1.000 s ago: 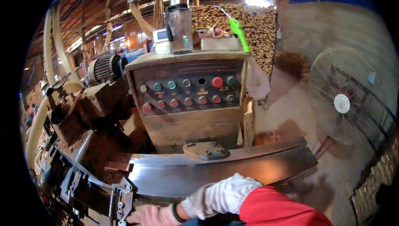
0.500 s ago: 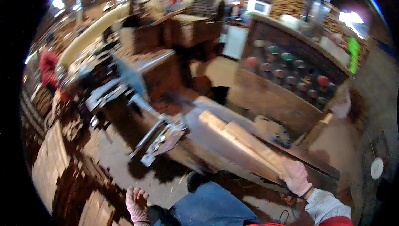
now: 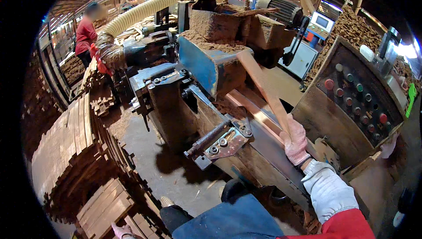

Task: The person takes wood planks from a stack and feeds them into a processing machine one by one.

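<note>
Right hand point(image 3: 295, 144), in a pink-white knit glove, fingers wrapped around the near end of one long wood strip point(image 3: 263, 88); strip slants up and far-left from the fist toward the blue hopper point(image 3: 203, 66), its far end over the sawdust there. Left hand point(image 3: 120, 230), also gloved, sits at the bottom edge, near-left, just beside a stack of boards point(image 3: 107, 207); only part shows, cannot tell if spread or closed, nothing seen in it. One machine point(image 3: 211, 120) fills the centre, with one grey bracket with bolts point(image 3: 224, 142) on its near side and sawdust heaped on top. One more strip point(image 3: 255, 114) lies flat on the machine bed, just left of the held one. One control panel point(image 3: 358, 103) on the right, a dozen or so round buttons, red, green and pale. One ribbed duct hose point(image 3: 145, 10) curves far-left. Two board piles left: the near stack and a bigger curved pile point(image 3: 66, 142) behind it. One other person in a red shirt point(image 3: 85, 32) stands far-left, well apart.
</note>
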Demonstrator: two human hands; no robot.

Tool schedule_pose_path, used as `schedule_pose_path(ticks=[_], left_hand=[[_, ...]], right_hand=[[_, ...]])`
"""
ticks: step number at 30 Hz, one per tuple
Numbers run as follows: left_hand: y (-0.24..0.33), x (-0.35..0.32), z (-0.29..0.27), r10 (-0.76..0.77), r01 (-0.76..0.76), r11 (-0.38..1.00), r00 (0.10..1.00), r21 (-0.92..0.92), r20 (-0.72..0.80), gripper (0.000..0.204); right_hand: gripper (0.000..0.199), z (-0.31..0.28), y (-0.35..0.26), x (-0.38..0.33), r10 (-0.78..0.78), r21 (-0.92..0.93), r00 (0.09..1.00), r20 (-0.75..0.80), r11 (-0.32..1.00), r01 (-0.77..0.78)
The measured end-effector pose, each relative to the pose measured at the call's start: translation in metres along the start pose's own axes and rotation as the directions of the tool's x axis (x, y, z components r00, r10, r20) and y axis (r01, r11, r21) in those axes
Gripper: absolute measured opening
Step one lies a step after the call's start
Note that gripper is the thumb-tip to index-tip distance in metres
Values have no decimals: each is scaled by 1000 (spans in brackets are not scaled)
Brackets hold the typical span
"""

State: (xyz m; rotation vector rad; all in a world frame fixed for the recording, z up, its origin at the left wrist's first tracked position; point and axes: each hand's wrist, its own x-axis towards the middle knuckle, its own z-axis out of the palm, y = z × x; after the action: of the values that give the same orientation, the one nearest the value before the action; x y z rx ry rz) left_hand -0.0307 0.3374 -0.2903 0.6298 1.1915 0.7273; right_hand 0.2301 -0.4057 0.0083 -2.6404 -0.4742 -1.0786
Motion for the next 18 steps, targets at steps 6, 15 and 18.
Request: schedule_pose_path(ticks=[6, 15, 18], left_hand=[[11, 14, 26, 5, -3, 1000, 981, 10, -194, 48], [11, -27, 39, -1, -1, 1000, 993, -22, -120, 54], [10, -101, 87, -20, 25, 999, 980, 23, -196, 50]], right_hand=[[68, -55, -30, -42, 44, 14, 976, 213, 999, -48], [44, -155, -61, -88, 188, -212, 890, 415, 971, -106], [43, -121, -39, -73, 47, -223, 968, 248, 975, 10]])
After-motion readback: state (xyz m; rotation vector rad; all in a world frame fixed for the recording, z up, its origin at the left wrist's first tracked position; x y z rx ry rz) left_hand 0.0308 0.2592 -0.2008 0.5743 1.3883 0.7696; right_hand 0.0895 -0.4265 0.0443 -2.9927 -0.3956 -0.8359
